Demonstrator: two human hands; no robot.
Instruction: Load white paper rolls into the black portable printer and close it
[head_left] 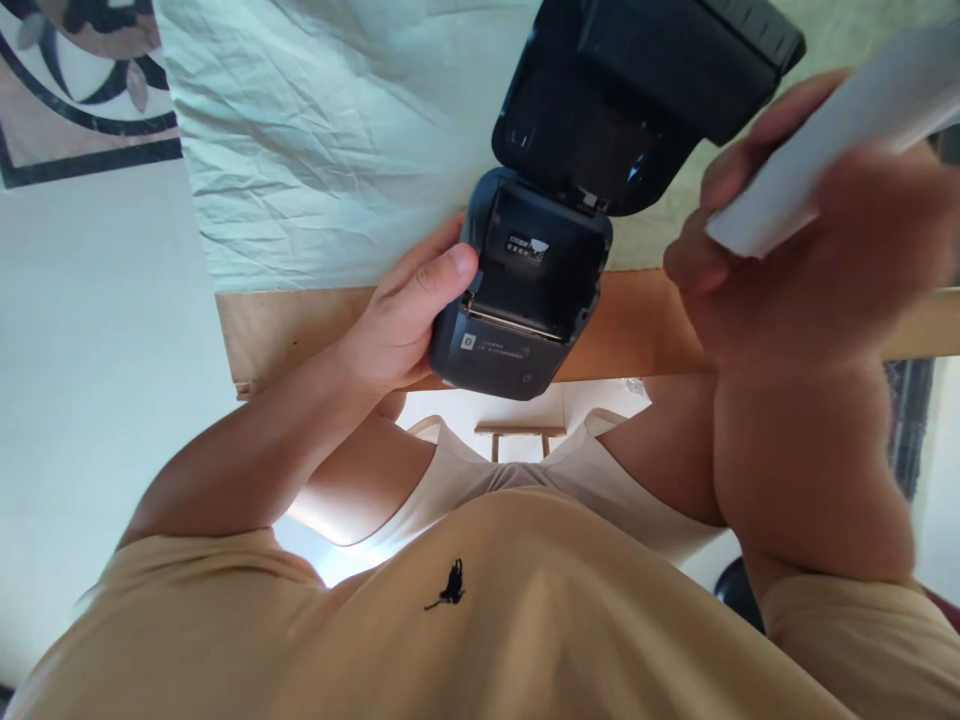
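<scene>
My left hand (412,300) grips a dark label printer (502,350) by its left side, thumb on the rim. The printer's hinged lid (592,110) is swung up and back, and the paper compartment (544,265) inside holds no roll. A small white label with print sticks to the compartment wall. Off to the right, apart from the printer, my right hand (817,250) is closed around a white paper piece (832,130), blurred by motion. Whether this piece is a roll or a flat strip I cannot tell.
A pale green, wrinkled cloth (322,130) covers the table, whose wooden edge (292,330) runs below the printer. At the upper left lies a patterned floor area (90,90). Between my legs, a small wooden stool or frame (520,432) shows on the floor.
</scene>
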